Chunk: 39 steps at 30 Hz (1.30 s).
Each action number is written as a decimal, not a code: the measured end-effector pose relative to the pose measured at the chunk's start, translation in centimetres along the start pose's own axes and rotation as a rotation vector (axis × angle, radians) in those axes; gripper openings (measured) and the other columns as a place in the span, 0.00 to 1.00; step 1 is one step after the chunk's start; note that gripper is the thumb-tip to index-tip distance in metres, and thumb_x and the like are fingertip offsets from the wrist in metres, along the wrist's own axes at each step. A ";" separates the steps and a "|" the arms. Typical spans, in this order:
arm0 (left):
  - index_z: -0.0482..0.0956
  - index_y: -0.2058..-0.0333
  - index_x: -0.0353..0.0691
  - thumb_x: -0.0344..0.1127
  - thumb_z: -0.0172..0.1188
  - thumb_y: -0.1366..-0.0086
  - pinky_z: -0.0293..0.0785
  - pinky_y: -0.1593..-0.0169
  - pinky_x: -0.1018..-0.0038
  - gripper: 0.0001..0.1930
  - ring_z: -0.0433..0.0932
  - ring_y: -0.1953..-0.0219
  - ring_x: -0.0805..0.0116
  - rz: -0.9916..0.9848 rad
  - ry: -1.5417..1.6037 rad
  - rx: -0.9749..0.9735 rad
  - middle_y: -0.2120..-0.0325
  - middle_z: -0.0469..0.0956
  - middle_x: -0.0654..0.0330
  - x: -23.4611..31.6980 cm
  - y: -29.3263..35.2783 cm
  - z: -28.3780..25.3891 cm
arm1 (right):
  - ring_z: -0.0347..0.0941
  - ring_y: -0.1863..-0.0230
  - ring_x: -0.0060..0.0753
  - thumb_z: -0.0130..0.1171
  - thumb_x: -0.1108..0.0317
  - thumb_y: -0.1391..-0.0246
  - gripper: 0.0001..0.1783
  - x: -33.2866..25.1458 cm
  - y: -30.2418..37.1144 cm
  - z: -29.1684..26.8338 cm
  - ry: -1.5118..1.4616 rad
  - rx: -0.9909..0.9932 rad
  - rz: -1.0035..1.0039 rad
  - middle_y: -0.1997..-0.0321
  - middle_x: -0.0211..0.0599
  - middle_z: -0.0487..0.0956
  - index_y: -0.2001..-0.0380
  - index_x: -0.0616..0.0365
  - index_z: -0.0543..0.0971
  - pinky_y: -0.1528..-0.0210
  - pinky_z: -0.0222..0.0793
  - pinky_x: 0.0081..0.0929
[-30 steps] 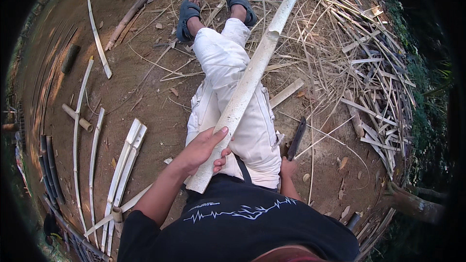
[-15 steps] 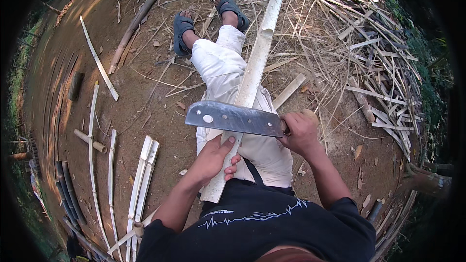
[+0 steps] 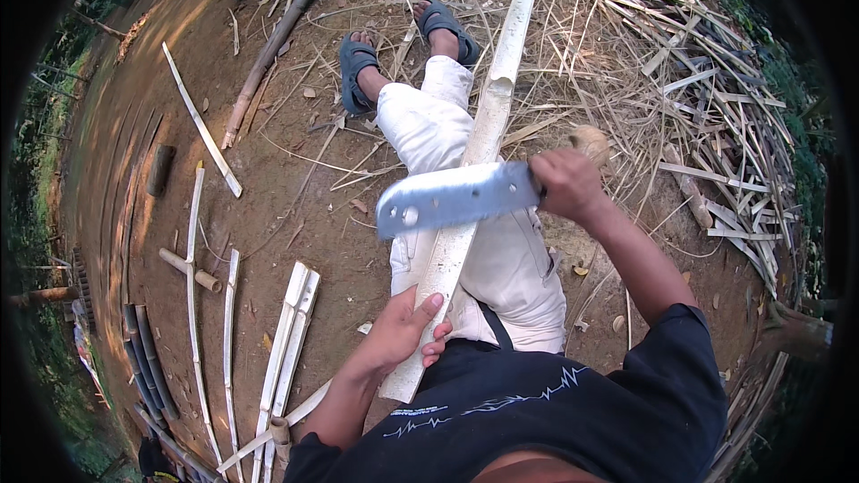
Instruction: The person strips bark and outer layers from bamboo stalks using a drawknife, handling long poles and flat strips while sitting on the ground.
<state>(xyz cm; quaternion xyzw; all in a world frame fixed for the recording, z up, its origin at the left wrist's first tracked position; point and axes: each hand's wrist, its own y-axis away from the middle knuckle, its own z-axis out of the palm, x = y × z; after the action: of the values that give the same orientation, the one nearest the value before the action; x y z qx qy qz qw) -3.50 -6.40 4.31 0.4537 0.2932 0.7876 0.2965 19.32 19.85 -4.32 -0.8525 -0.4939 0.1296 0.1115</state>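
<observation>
A long split bamboo piece (image 3: 490, 121) runs from my lap out past my feet, its pale hollow inner side facing up. Near its close end, my left hand (image 3: 407, 329) grips it, thumb on top and fingers curled round the edge. My right hand (image 3: 568, 181) is closed on the wooden handle of a broad machete (image 3: 461, 197), whose rounded handle end shows beyond my fist. The blade has several round holes and lies across the bamboo, above my thighs. Motion blurs it slightly, and I cannot tell whether its edge touches the bamboo.
On the right is a heap of split bamboo strips (image 3: 716, 152), with thin shavings (image 3: 573, 63) scattered beside it. Several pale bamboo lengths (image 3: 286, 349) lie at the left, near dark bamboo tubes (image 3: 148, 362). A wooden pole (image 3: 268, 58) rests beyond them at the far left.
My right hand has moved the machete away from me, up along the bamboo and farther from my left hand. The blade has tilted and looks brighter. My left hand keeps its grip.
</observation>
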 end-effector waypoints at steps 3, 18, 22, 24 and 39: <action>0.65 0.52 0.38 0.43 0.49 0.23 0.69 0.80 0.75 0.14 0.67 0.82 0.75 0.001 -0.022 -0.011 0.77 0.69 0.61 0.2 -0.7 -0.2 | 0.82 0.71 0.44 0.68 0.57 0.53 0.15 3.6 -1.8 -0.3 0.023 -0.150 0.544 0.75 0.44 0.82 0.72 0.56 0.77 0.67 0.77 0.41; 0.62 0.46 0.40 0.37 0.45 0.22 0.67 0.78 0.78 0.12 0.64 0.80 0.77 0.008 -0.018 0.008 0.75 0.67 0.63 1.7 0.2 0.6 | 0.81 0.77 0.42 0.65 0.60 0.51 0.14 -0.1 -1.6 -0.4 -0.045 -0.033 0.072 0.79 0.40 0.79 0.77 0.55 0.74 0.73 0.77 0.39; 0.61 0.43 0.41 0.36 0.46 0.22 0.66 0.77 0.78 0.14 0.64 0.79 0.77 -0.001 -0.004 -0.001 0.73 0.67 0.62 0.7 0.4 0.6 | 0.81 0.75 0.45 0.64 0.62 0.51 0.12 6.4 -2.6 0.5 0.008 -0.103 0.430 0.76 0.44 0.81 0.75 0.57 0.74 0.71 0.77 0.41; 0.61 0.42 0.40 0.33 0.43 0.22 0.66 0.78 0.79 0.14 0.63 0.79 0.78 0.028 -0.005 0.011 0.73 0.67 0.63 1.2 0.4 -0.4 | 0.81 0.74 0.48 0.65 0.63 0.51 0.11 1.8 -3.2 -0.3 -0.052 -0.185 0.458 0.75 0.45 0.81 0.73 0.57 0.75 0.69 0.77 0.41; 0.58 0.38 0.41 0.32 0.45 0.23 0.66 0.74 0.80 0.17 0.63 0.77 0.78 0.004 0.042 -0.057 0.71 0.67 0.63 0.2 1.2 1.4 | 0.80 0.76 0.45 0.66 0.64 0.54 0.12 5.5 -1.8 0.1 0.062 -0.015 0.267 0.79 0.44 0.79 0.77 0.57 0.73 0.71 0.76 0.37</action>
<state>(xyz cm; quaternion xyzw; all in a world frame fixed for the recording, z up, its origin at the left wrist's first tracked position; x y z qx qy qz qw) -2.58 -6.77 5.90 0.4290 0.2759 0.8056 0.3016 20.45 25.48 -4.50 -0.9151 -0.3732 0.1132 0.1021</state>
